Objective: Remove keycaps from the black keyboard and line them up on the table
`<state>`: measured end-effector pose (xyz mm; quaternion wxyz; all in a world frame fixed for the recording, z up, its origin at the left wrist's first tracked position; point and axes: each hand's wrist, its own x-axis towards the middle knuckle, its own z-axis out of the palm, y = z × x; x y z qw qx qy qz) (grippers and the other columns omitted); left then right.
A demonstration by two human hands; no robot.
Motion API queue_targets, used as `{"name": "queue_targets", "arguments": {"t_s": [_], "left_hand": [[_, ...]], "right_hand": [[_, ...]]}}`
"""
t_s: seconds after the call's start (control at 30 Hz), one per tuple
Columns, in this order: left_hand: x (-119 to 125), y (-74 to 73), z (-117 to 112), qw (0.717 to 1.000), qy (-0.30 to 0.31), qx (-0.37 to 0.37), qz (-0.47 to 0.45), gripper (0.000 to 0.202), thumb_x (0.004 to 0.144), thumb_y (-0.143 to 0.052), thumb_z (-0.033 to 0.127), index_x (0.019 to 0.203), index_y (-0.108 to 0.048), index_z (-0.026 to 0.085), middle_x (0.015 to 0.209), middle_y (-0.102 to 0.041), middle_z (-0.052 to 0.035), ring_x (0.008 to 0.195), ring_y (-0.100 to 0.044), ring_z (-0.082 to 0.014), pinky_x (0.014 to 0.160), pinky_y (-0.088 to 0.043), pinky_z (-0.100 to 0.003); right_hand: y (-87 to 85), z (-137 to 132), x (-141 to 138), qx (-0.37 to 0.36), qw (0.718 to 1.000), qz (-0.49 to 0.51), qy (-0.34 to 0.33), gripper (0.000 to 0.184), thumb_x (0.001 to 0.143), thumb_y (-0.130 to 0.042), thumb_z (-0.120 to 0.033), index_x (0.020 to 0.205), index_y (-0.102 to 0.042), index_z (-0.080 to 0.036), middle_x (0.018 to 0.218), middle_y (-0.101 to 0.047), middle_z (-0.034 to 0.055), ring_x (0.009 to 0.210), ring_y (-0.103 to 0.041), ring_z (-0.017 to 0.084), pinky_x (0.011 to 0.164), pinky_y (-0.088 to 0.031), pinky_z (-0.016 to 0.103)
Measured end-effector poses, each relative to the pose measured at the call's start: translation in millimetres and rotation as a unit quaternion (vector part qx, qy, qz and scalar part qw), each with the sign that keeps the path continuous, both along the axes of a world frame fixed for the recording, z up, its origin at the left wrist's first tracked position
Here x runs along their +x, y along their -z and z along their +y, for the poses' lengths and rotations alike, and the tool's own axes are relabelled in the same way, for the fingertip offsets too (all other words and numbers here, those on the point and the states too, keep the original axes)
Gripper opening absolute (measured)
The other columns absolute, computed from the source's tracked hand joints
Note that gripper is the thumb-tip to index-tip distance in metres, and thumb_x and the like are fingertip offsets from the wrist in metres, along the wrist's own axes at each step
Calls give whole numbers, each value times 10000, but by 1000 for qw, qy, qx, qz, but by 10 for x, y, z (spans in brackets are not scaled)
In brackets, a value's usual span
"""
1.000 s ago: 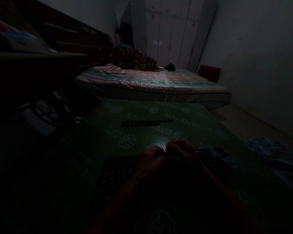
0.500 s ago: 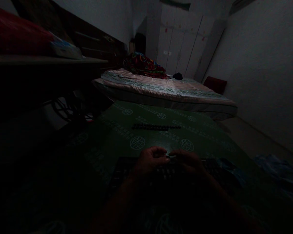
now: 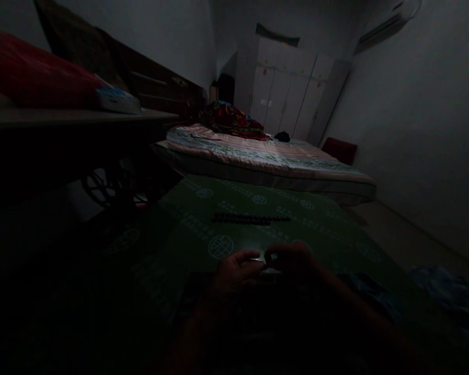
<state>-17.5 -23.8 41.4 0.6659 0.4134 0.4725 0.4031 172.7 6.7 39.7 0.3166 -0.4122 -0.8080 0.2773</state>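
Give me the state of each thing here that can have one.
Left hand: partly curled, any hold unclear
Right hand: curled, anything held too dark to tell
Keyboard: flat beneath the hands, largely lost in shadow
Small dark pieces: lined up in rows
Wardrobe doors: shut
Blanket: heaped on the bed

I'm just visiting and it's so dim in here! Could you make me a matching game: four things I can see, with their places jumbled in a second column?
Things:
1. small dark pieces
2. patterned red cloth
3. air conditioner
4. left hand

Places:
A. high on the right-hand wall
B. fingertips close to those of the right hand
C. in rows on the green tabletop
D. heaped on the bed

Pairs: 1-C, 2-D, 3-A, 4-B
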Motion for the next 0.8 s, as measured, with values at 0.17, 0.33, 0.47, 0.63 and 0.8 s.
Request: {"name": "queue_targets", "arguments": {"t_s": [0.17,0.33,0.47,0.63,0.8], "left_hand": [[-42,22,26,957,-10,144,252,263,636,-591,320,819,-605,131,840,-653,-66,804,-601,-192,707,-448,-284],[-64,234,38,897,25,234,373,234,710,-501,322,822,-605,145,797,-628,-50,747,-586,-175,671,-438,-281],[-79,322,40,876,26,257,407,214,733,-485,307,832,-603,158,832,-623,-43,761,-577,-158,686,-430,-268],[-75,285,32,867,39,254,427,193,734,-492,259,855,-601,155,840,-622,-44,767,-573,-152,683,-427,-257],[-59,264,19,859,38,270,434,185,738,-498,242,863,-604,157,856,-620,-48,808,-568,-156,714,-423,-262]], "right_hand": [[262,687,310,-57,983,-6,173,249,691,-555,-327,815,-660,-138,555,-549,-11,409,-429,70,401,-336,176],[490,1181,443,-43,979,-27,199,225,648,-572,-245,817,-678,-141,712,-650,46,553,-535,123,492,-388,202],[579,1365,425,-48,979,-58,190,211,641,-571,-217,804,-694,-163,720,-666,38,623,-565,147,527,-395,205],[655,1449,410,-64,978,-88,179,214,653,-539,-209,782,-695,-139,628,-635,18,572,-549,129,489,-360,188],[668,1481,406,-76,976,-99,181,221,647,-539,-223,777,-695,-137,607,-618,13,547,-531,117,463,-332,177]]}}
